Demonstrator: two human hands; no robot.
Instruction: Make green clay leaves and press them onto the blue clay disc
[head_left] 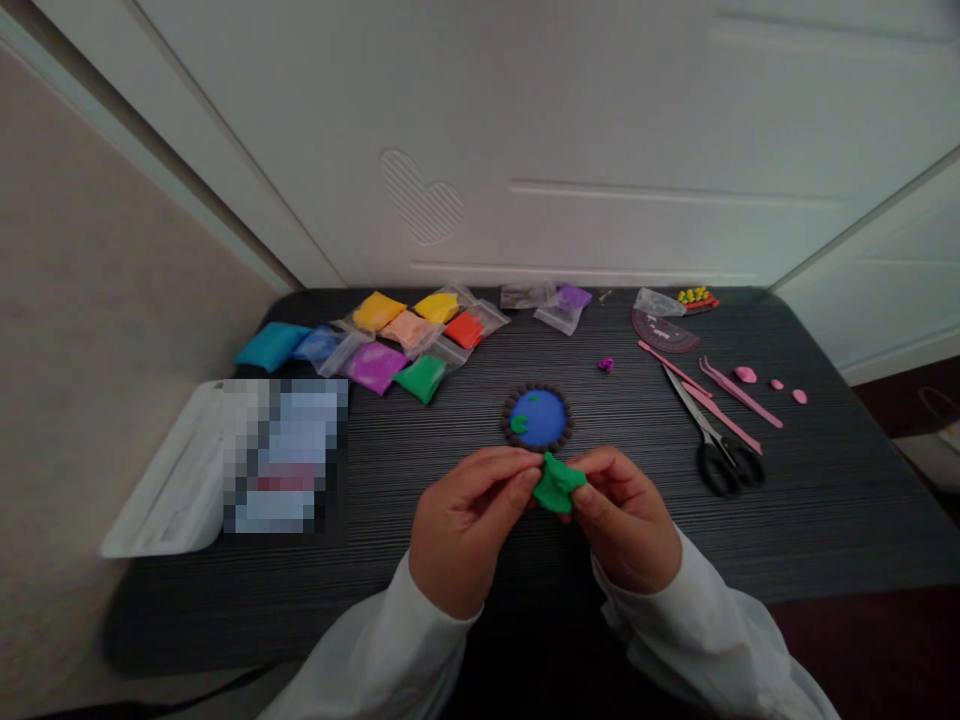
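Between my two hands is a flattened, folded piece of green modelling clay [556,484]. My left hand [471,520] pinches its left edge between thumb and fingers. At the right edge, my right hand [628,520] grips it the same way. Just beyond my fingers lies a round blue clay disc [544,418], ringed by small dark brown balls [510,402]. Green clay bits [519,424] sit on the left part of the blue surface. A small purple clay piece [606,365] rests on the table behind, to the right.
Bagged clays [379,367] in several colours lie at the back left, near a white package [176,470]. To the right are black-handled scissors [712,440], pink tweezers [739,393], pink tools [724,418], pink clay lumps [745,374] and a protractor [664,332]. A white panel [570,140] stands behind the table.
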